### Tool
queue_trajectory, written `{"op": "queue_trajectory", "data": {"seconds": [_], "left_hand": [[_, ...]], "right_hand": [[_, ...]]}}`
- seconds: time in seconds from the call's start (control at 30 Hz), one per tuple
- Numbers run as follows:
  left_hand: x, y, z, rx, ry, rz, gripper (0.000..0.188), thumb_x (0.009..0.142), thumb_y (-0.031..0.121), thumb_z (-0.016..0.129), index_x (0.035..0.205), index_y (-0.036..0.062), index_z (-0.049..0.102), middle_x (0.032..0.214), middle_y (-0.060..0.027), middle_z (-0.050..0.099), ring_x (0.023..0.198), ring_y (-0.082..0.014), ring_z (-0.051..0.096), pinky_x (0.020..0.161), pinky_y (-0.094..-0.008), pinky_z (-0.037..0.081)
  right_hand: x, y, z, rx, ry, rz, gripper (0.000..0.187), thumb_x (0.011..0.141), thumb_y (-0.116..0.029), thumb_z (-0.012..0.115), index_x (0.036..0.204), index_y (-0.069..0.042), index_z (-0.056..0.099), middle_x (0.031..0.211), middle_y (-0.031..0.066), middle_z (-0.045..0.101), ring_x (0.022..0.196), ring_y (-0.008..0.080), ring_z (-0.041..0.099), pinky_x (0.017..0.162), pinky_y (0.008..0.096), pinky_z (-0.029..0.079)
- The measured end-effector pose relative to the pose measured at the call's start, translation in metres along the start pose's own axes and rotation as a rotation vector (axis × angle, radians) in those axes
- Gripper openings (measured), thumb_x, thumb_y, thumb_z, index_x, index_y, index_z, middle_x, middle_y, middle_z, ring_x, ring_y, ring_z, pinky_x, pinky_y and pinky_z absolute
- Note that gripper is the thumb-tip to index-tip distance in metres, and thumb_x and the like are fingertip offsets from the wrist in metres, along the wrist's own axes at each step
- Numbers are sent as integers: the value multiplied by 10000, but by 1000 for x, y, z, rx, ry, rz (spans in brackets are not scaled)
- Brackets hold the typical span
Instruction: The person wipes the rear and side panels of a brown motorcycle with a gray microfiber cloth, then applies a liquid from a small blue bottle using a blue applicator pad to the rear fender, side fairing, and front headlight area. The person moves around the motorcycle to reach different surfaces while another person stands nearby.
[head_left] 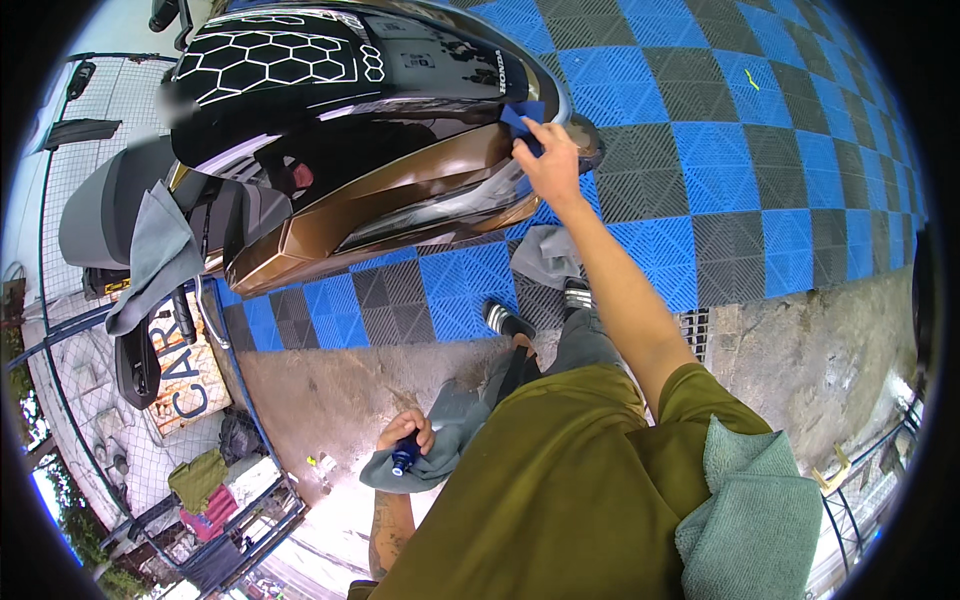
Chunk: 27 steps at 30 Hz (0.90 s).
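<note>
A glossy black and bronze-brown scooter (pixel 400 130) fills the upper left, its seat toward the left. My right hand (pixel 550 165) reaches out with bent fingers closed on a small blue cloth (pixel 515 115), which touches the bodywork near the scooter's right end in view. Low beside my body, my left hand (pixel 405 432) grips a small dark blue bottle (pixel 404 456). A grey-green towel (pixel 440 462) hangs at that same hand, partly under the bottle. Another towel (pixel 745 520) lies over my right shoulder.
Blue and dark grey grid floor tiles (pixel 640 85) lie under the scooter, bordered by bare concrete (pixel 300 395). A grey towel (pixel 155 255) hangs over the handlebar area, and a grey cloth (pixel 547 255) is near my feet. A wire-mesh fence (pixel 80 380) and a lettered board (pixel 190 370) stand left.
</note>
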<state>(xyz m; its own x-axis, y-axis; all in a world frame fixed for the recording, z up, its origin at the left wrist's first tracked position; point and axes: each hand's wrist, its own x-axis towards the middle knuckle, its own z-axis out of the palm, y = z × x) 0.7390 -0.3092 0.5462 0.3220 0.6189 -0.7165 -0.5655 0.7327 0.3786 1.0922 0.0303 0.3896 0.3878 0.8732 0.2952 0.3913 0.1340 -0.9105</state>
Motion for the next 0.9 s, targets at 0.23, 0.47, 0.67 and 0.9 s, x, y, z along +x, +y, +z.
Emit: {"op": "queue_trajectory", "data": {"seconds": [0.23,0.47,0.67,0.9], "left_hand": [[-7,-17,-27,135,-29,-208,285,948,260,582,871,-14,572,678,-97,556,557,-162,528,531,-260,432],[4,5,-70,212,-106,-376,358,924,309,602,892,-48,590,688,-122,582,577,-182,558,544,-270,438],[24,66,-121,343,-154,-549,514,925,281,600,1249,-109,516,693,-107,584,569,-159,546,526,-233,418],[83,63,-198,-221,-572,-401,627,1029,375,489,1534,68,278,866,-90,527,698,-174,512,673,-313,444]], "right_hand": [[30,67,-6,-22,79,184,467,742,-258,751,1128,4,725,930,165,679,836,276,670,790,353,527],[109,153,-20,765,241,895,308,807,-231,762,997,-10,661,855,70,616,751,168,558,661,329,473],[-62,124,-56,1237,-143,991,304,851,-256,686,1075,-119,533,980,96,532,841,247,524,710,430,510],[-353,-1,-63,1370,-306,1430,506,824,-222,685,1293,-108,534,968,75,589,832,216,598,898,599,512]]}}
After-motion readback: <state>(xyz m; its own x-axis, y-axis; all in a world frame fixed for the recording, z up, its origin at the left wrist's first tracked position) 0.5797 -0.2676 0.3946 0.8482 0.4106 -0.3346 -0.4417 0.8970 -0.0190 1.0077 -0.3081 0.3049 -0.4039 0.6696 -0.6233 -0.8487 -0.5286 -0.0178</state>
